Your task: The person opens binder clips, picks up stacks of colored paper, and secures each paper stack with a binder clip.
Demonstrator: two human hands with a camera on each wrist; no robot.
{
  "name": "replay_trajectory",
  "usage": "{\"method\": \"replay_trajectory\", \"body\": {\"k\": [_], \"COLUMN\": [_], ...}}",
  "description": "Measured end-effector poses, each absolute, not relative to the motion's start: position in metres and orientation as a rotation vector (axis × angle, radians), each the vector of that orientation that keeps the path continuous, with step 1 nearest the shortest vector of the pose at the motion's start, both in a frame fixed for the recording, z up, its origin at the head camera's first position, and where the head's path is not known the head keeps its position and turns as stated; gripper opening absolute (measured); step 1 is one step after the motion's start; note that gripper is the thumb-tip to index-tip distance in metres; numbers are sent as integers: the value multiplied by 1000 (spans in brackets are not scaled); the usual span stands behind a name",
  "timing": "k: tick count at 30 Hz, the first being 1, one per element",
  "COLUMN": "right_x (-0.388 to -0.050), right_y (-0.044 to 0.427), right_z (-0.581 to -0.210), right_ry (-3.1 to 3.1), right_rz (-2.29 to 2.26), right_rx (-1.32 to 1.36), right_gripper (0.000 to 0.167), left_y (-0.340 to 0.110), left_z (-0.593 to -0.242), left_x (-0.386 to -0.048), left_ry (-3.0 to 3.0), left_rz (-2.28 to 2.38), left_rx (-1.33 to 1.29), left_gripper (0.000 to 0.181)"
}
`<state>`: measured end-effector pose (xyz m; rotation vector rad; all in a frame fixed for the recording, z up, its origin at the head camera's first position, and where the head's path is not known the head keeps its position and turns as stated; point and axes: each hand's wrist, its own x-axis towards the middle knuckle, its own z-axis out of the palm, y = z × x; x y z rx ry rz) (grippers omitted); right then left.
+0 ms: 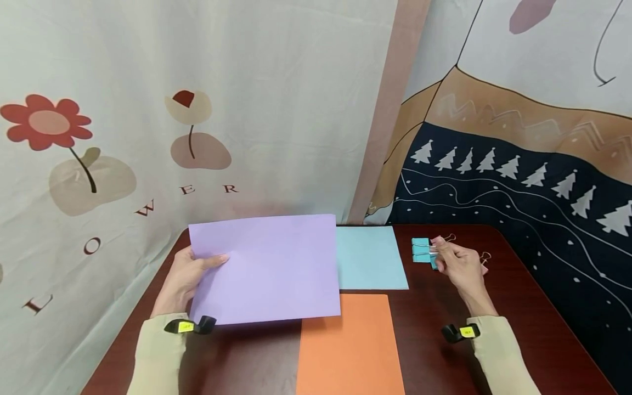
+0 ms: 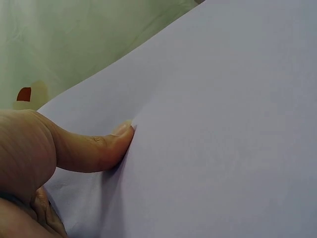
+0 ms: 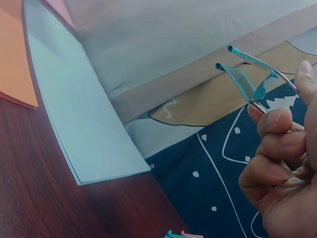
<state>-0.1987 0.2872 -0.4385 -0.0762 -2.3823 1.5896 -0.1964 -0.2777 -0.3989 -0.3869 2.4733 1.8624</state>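
Orange paper [image 1: 348, 351] lies nearest; the left hand [image 1: 182, 277] grips purple paper [image 1: 269, 269] raised over its far end. The right hand [image 1: 460, 266] pinches a blue clip [image 3: 239, 81]. Clipping seems in hand, calling next for lining clip and edge up.

Item count, one desk [image 1: 237, 359].
Paper by colour, three: one purple paper [image 1: 271, 274], one blue paper [image 1: 372, 258], one orange paper [image 1: 350, 348]; the blue shows more than one edge, number of layers not determinable. Clips, minimum three: one held teal clip [image 3: 242, 83], at least one other teal clip [image 1: 434, 263], at least one pink clip [image 1: 485, 269]; exact total cannot be told, being partly covered. Grips, two: left grip [image 1: 185, 277], right grip [image 1: 461, 269]. Wrist cameras, two: one left camera [image 1: 190, 326], one right camera [image 1: 460, 332]. On the cloth: two printed flowers [image 1: 48, 123], five letters [image 1: 91, 246], nine trees [image 1: 508, 168], the last cut by the head view's edge.
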Motion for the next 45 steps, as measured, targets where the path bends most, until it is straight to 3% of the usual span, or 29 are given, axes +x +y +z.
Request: {"method": "replay_trajectory", "body": {"k": [3,15,28,45], "right_x": [-200,-203,-207,-211], "right_y": [284,272,260,245], "right_z": [-439,-443,-442,-446], "right_ry": [-2378,-2324,-2297,-2287], "right_rz": [1594,1602,1621,1619], "right_rx": [-95,-112,-57,-52], "right_gripper": [52,53,46,44], "left_y": [-274,-253,-235,-220], "left_z": [-400,-402,-410,-422], "left_x": [-200,-211,-220,-226], "left_ry": [2456,2418,2473,2429], "left_rz": [1889,1931,1925,1974], "left_rx": [-369,-344,-335,-321], "left_gripper": [38,41,62,50]}}
